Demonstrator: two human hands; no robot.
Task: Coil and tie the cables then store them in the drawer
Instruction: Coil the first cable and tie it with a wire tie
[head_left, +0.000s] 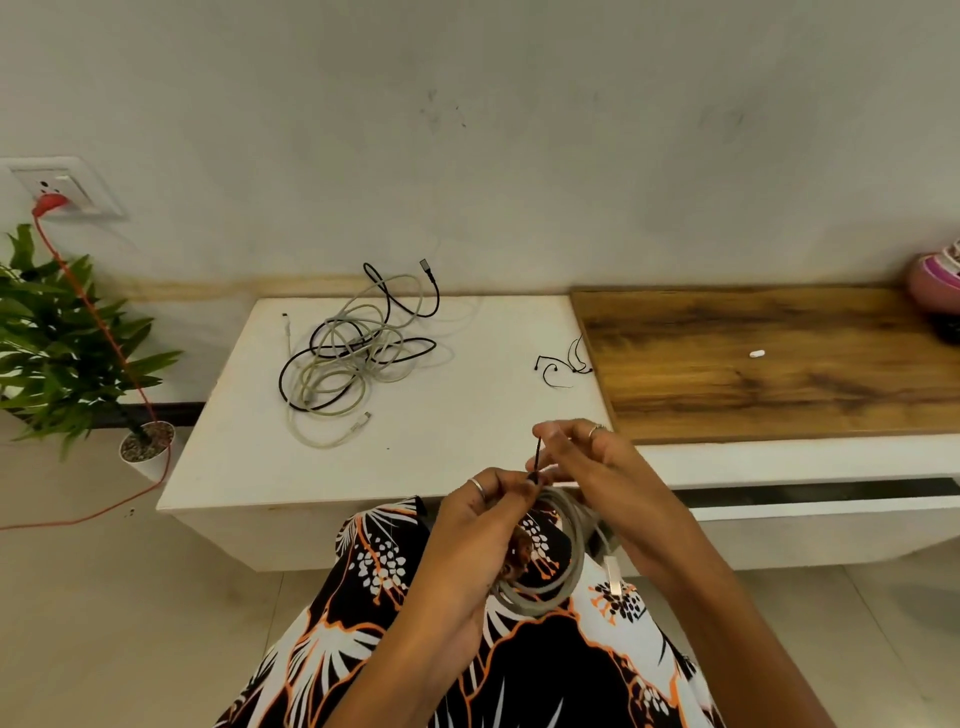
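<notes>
You have a coiled grey cable (550, 561) hanging in loops over your lap, just in front of the bench's near edge, with its pale connector (613, 574) dangling on the right side of the coil. At the top of the coil a thin black tie (536, 457) stands up between your hands. Your left hand (483, 519) has its fingers curled in, pinching the tie's lower end where it meets the coil; your right hand (587, 457) pinches the upper part of the tie between thumb and fingertips, its other fingers loosely bent. Both hands wear a ring. Farther back on the white bench (467, 426) lies a loose tangle of cables (353, 358), black and pale ones mixed together, well apart from your hands. Near the bench's right side, a few more black ties (558, 366) lie beside the edge of the wooden top (779, 384), which carries a small white object (757, 354). Below that top, a drawer (821, 499) stands slightly open. To the left, a potted plant (67, 338) stands on the floor, and a red cord (98, 322) runs down from a wall socket (57, 189).
</notes>
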